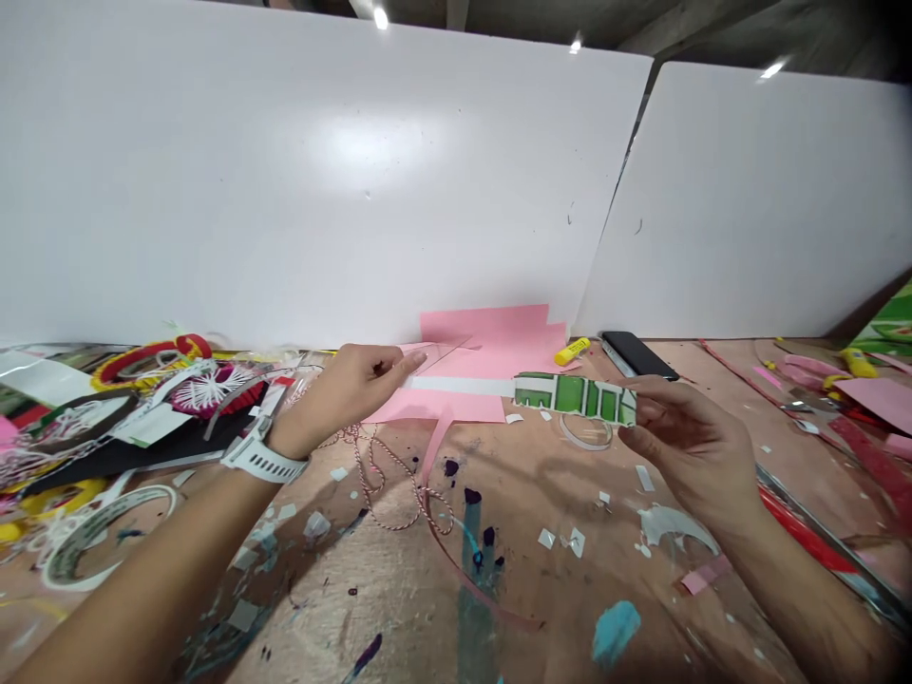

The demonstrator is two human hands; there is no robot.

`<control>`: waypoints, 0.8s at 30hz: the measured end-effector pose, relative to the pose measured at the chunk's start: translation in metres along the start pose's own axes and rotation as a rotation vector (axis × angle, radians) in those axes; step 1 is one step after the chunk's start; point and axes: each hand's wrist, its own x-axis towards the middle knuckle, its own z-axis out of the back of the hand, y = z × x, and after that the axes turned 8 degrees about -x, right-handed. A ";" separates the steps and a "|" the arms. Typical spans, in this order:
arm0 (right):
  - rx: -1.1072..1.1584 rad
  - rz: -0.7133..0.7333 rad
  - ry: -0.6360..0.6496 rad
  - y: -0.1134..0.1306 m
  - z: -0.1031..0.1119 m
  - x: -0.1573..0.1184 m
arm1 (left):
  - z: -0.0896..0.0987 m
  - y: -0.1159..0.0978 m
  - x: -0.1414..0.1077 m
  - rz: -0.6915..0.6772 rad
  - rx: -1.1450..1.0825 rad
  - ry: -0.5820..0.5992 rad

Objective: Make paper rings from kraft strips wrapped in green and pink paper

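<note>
Head view: our right hand (688, 446) pinches a jagged green-and-white paper strip (574, 397), while our left hand (349, 399), fingers pressed together, touches a clear plastic sheet (434, 353).

The left hand (374, 388) reaches over the left part of the pink paper sheet (484, 325), its fingers straight and close together. The right hand (688, 446) sits just right of the sheet, thumb and fingers pinched, its forearm angling up from the lower right.
</note>
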 end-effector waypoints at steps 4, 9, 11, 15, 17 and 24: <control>0.026 -0.038 0.033 -0.002 0.000 0.001 | -0.002 0.008 0.002 0.043 0.095 0.215; 0.038 -0.084 0.090 -0.008 -0.002 0.002 | -0.004 -0.007 0.002 0.004 0.058 0.107; 0.030 -0.115 0.123 -0.012 -0.004 0.001 | -0.006 -0.018 -0.001 -0.047 -0.044 0.039; -0.023 -0.137 0.207 -0.016 -0.010 -0.003 | -0.015 -0.040 -0.009 -0.170 -0.221 0.079; -0.056 -0.140 0.230 -0.016 -0.013 -0.004 | -0.021 -0.047 -0.014 -0.252 -0.224 0.151; -0.093 -0.090 0.248 -0.013 -0.016 -0.006 | -0.036 -0.055 -0.024 -0.342 -0.087 0.263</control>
